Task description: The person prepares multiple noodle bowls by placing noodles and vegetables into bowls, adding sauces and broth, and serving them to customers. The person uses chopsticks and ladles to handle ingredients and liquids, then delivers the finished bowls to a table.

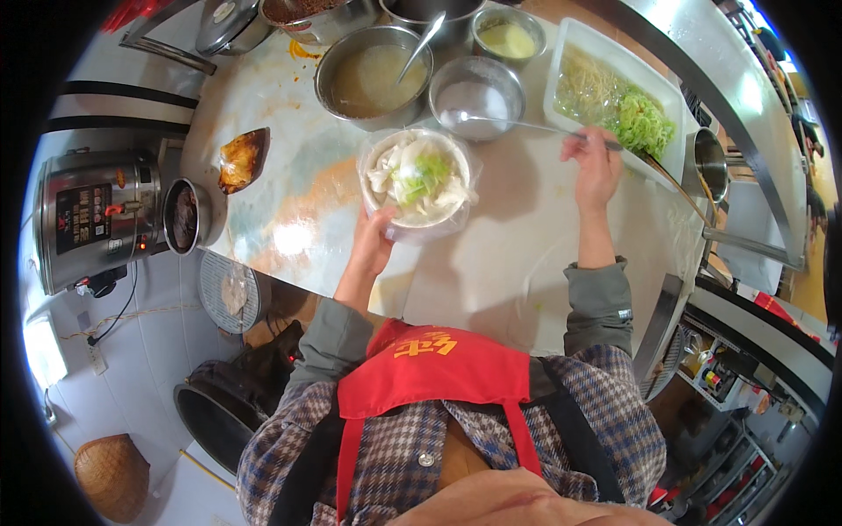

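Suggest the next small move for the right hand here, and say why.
Probably lift the spoon out of the steel bowl and carry it over to the dumpling bowl. The right hand grips the spoon's handle, its tip sits in the white powder, and the left hand steadies the dumpling bowl close by.

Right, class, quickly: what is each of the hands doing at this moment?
Left hand: closed on the rim of the plastic-lined bowl of dumplings.
Right hand: closed on a long-handled metal spoon reaching into the steel bowl of white powder.
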